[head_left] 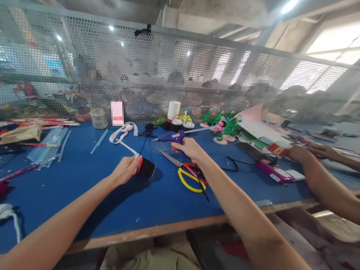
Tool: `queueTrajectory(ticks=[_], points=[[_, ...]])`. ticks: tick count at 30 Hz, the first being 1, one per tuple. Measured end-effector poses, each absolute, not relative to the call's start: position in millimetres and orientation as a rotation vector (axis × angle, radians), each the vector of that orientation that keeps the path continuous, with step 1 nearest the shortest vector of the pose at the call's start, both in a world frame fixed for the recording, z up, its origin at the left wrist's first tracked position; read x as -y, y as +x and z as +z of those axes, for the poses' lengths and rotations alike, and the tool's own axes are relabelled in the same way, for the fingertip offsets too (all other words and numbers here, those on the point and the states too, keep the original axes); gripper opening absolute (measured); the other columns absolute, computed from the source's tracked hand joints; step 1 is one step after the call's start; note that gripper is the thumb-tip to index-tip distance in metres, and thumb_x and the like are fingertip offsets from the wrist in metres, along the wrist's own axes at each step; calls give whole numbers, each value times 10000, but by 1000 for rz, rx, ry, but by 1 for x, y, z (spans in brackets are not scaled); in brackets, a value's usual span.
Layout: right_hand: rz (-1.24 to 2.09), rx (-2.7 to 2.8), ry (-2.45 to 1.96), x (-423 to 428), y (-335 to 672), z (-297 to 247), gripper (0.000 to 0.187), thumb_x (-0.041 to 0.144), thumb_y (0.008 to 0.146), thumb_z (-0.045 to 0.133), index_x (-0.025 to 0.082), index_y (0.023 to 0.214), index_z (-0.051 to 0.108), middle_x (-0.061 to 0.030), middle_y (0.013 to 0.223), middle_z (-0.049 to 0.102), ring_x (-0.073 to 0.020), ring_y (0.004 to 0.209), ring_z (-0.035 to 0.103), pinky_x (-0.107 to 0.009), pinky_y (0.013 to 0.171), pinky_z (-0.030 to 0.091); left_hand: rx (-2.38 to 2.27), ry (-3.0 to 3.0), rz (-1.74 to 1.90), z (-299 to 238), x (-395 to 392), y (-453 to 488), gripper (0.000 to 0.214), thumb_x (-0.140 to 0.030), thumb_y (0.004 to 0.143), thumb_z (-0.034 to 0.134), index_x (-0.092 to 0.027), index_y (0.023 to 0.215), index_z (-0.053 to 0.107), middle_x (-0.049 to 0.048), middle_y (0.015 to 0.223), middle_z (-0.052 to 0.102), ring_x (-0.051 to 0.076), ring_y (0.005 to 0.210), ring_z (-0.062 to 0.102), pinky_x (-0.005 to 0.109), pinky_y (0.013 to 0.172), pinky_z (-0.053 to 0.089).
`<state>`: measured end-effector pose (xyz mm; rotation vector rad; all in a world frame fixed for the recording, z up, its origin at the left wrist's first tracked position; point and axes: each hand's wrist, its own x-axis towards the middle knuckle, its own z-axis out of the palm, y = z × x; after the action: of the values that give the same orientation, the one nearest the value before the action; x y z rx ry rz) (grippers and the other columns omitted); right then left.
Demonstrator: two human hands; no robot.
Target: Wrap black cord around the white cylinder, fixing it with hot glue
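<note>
My left hand [125, 169] is closed around one end of a small black cylinder [146, 167] with a red and white edge, tilted above the table. A thin black strand rises from it, and a white ribbon [123, 138] trails from near my fingers to a loose coil behind. In my right hand [190, 148] is a blue hot glue gun [170, 136], its nozzle pointing left and a clear glue stick [200, 129] sticking out of its back. Below that hand lies a pair of scissors [192, 177] with yellow and red handles, partly covered by my forearm.
Glue sticks [47, 146] lie at the left, near a glass jar [99, 118]. A white spool [174, 110] and green figures [231, 128] stand toward the back. At the right are a purple device [274, 171] and another person's arm [323, 183]. A perforated metal screen [157, 63] rises behind the blue table [112, 210].
</note>
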<state>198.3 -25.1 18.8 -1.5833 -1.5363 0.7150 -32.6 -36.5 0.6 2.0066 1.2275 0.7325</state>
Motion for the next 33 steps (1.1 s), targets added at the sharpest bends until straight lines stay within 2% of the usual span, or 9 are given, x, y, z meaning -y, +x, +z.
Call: queueTrajectory(ticks=[5, 8, 12, 18, 21, 24, 27, 29, 33], points=[[580, 1562, -1837, -2, 218, 5, 294, 354, 766, 434, 131, 586, 497, -23, 471, 544, -69, 343, 457, -177, 381, 350, -1198, 2017, 717, -1, 39, -32, 364, -431, 757, 284, -173, 502, 309, -48, 494, 273, 84, 486, 264, 220, 466, 218], [528, 1591, -1968, -12, 222, -3, 344, 393, 783, 396, 113, 637, 533, -63, 499, 574, -107, 365, 503, -203, 402, 367, -1166, 2020, 717, -2, 40, -32, 365, -430, 762, 283, -174, 503, 297, -50, 494, 274, 81, 484, 262, 216, 461, 216], [405, 1651, -2124, -22, 221, -5, 380, 397, 786, 406, 79, 701, 595, -167, 725, 629, -204, 682, 603, -250, 584, 415, -1156, 2029, 721, -2, 41, -31, 369, -431, 765, 279, -174, 501, 292, -51, 491, 275, 78, 479, 257, 213, 454, 213], [196, 1698, -2295, -22, 206, 9, 295, 265, 750, 502, 27, 889, 608, -272, 1055, 513, -326, 1029, 449, -385, 778, 349, -1179, 2039, 710, -2, 42, -29, 377, -430, 765, 269, -176, 488, 294, -52, 471, 269, 78, 464, 255, 218, 450, 211], [176, 1862, -2178, -7, 186, 22, 304, 312, 764, 478, 68, 871, 624, -219, 1046, 537, -295, 1011, 461, -339, 776, 341, -1176, 2066, 708, -2, 43, -29, 384, -432, 767, 260, -173, 489, 313, -50, 471, 280, 80, 463, 269, 219, 457, 222], [297, 2056, -1984, 13, 159, 29, 412, 455, 778, 398, 132, 710, 646, -99, 775, 628, -189, 776, 561, -234, 651, 366, -1166, 2125, 709, -1, 44, -28, 391, -433, 772, 246, -175, 485, 308, -49, 464, 288, 80, 458, 276, 216, 458, 228], [528, 2184, -1623, 28, 134, 23, 500, 464, 807, 307, 120, 620, 618, -43, 583, 580, -139, 583, 527, -228, 541, 341, -1134, 2206, 699, 0, 47, -28, 390, -414, 781, 233, -177, 479, 303, -48, 454, 301, 78, 446, 280, 213, 455, 234], [676, 2063, -1415, 33, 123, 15, 452, 440, 791, 347, 114, 614, 607, -26, 575, 567, -127, 572, 506, -228, 541, 340, -1099, 2265, 694, 1, 49, -27, 385, -388, 788, 235, -176, 477, 317, -45, 453, 317, 78, 439, 293, 210, 454, 240], [966, 1563, -1202, 38, 114, 5, 186, 295, 677, 529, 124, 700, 598, -6, 663, 591, -104, 639, 513, -219, 630, 375, -1007, 2365, 683, 4, 52, -26, 364, -329, 798, 244, -171, 488, 347, -41, 461, 346, 75, 434, 321, 199, 455, 255]])
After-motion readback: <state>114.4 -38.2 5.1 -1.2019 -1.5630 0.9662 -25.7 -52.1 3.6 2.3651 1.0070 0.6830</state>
